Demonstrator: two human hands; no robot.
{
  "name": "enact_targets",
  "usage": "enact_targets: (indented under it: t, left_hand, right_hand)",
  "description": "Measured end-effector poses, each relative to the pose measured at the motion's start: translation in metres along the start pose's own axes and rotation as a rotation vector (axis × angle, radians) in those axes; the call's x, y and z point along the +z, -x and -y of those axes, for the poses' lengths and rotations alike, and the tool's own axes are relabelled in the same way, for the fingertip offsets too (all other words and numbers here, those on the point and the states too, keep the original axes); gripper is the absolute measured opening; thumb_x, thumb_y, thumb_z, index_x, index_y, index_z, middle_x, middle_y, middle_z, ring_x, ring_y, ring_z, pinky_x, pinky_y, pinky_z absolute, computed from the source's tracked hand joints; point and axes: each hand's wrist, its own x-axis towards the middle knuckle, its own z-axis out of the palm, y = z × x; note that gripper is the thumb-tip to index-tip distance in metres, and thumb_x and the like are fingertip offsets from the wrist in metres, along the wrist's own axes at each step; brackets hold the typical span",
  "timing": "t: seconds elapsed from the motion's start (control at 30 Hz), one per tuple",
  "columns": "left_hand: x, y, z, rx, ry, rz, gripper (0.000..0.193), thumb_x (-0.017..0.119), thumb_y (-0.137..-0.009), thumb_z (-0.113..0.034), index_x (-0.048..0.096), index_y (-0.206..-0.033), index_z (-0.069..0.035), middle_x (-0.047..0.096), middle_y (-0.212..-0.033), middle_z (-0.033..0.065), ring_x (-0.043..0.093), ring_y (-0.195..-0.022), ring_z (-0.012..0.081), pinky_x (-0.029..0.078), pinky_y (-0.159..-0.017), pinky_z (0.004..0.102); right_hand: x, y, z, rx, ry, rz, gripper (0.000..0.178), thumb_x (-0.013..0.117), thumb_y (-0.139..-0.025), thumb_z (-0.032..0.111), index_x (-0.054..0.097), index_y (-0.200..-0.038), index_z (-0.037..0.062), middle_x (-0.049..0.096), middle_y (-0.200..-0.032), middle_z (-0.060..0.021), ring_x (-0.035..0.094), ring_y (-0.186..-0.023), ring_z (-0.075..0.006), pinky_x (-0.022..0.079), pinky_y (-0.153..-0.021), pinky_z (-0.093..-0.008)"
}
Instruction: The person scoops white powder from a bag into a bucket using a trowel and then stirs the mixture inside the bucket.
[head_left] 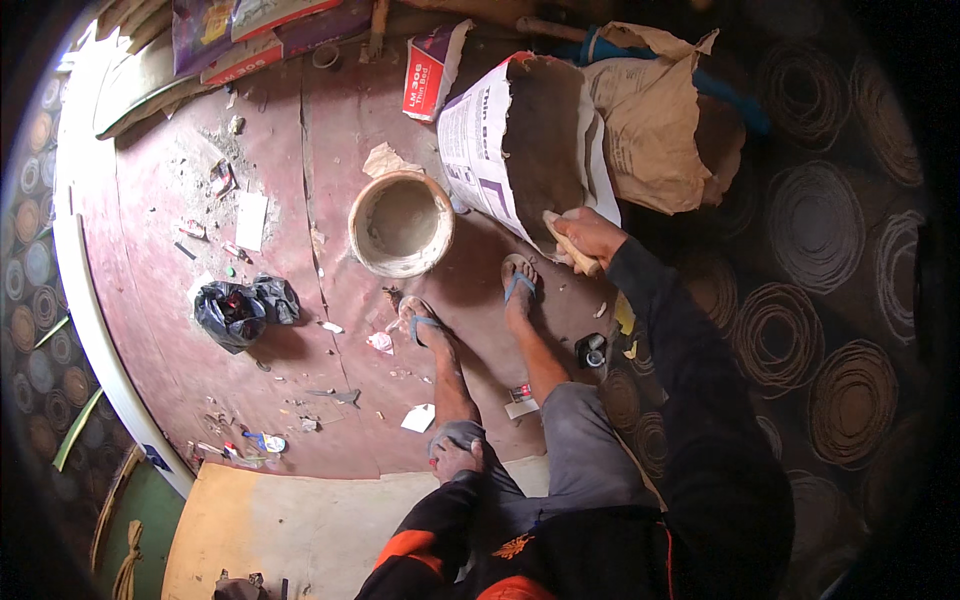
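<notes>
Right hand [594,234]: fingers gripping wooden handle [572,247]. Left hand [459,458]: fingers lying open on knee [456,432]. Torn paper sack [535,140] gaping; crusted round tub [372,255] sitting at its 8 o'clock.

The handle [577,254] looks wooden, the sack [476,150] matt paper.

Makeshift workshop: torn paper sacks [472,155], debris-strewn floor [160,300]

Right arm [672,315] extends toward the far right, the right hand [590,238] closed in a grip; left arm [437,522] bends, the left hand [457,457] resting near, upon the knee [449,432].
</notes>
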Motion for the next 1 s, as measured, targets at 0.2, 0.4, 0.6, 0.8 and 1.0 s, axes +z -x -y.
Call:
enact_targets:
  t: [0.2,0.4,0.6,0.8,1.0]
  left_hand:
    - [0.013,-0.003,0.001,0.016,-0.002,-0.06,0.089,0.059,-0.084,-0.062,0.037,-0.146,-0.002,0.041,-0.147,0.0258,0.051,-0.129,0.0409,0.041,-0.106,0.052]
    - [0.016,-0.005,0.003,0.009,-0.003,-0.075,0.087,0.059,-0.083,-0.062,0.04,-0.143,-0.001,0.043,-0.145,0.026,0.053,-0.126,0.0416,0.041,-0.105,0.0528]
    - [0.014,-0.003,0.001,0.007,0.009,-0.084,0.087,0.059,-0.083,-0.063,0.04,-0.142,-0.002,0.044,-0.143,0.0252,0.054,-0.124,0.0422,0.042,-0.103,0.0532]
    - [0.013,-0.004,0.0,-0.007,-0.023,-0.069,0.089,0.06,-0.083,-0.063,0.037,-0.145,-0.003,0.042,-0.146,0.0243,0.05,-0.129,0.0419,0.038,-0.108,0.0522]
    - [0.01,-0.004,-0.001,-0.042,0.037,-0.022,0.09,0.061,-0.083,-0.063,0.038,-0.146,-0.003,0.041,-0.148,0.024,0.047,-0.133,0.0404,0.037,-0.109,0.0515]
  right_hand:
    - [0.001,0.011,0.007,-0.283,0.453,-0.252,0.037,0.057,-0.097,0.034,0.057,-0.1,-0.0028,0.066,-0.083,-0.0195,0.066,-0.07,-0.0327,0.053,-0.064,-0.0459]
    - [0.014,-0.004,0.025,-0.439,0.94,-0.624,0.031,0.056,-0.093,0.025,0.057,-0.111,-0.001,0.067,-0.101,-0.0302,0.065,-0.099,-0.0459,0.049,-0.085,-0.0583]
    - [0.018,-0.024,-0.004,-0.521,0.883,-0.959,0.031,0.059,-0.092,0.027,0.053,-0.11,0.0012,0.066,-0.094,-0.0317,0.065,-0.091,-0.049,0.05,-0.08,-0.0589]
    - [0.034,-0.092,0.001,-0.441,0.794,-0.678,0.026,0.057,-0.088,0.018,0.058,-0.101,-0.0038,0.065,-0.104,-0.0298,0.063,-0.098,-0.05,0.05,-0.088,-0.0562]
    - [0.028,-0.136,0.004,-0.426,1.275,-0.527,0.025,0.06,-0.084,0.016,0.065,-0.101,-0.0015,0.066,-0.101,-0.028,0.062,-0.096,-0.0431,0.048,-0.082,-0.0514]
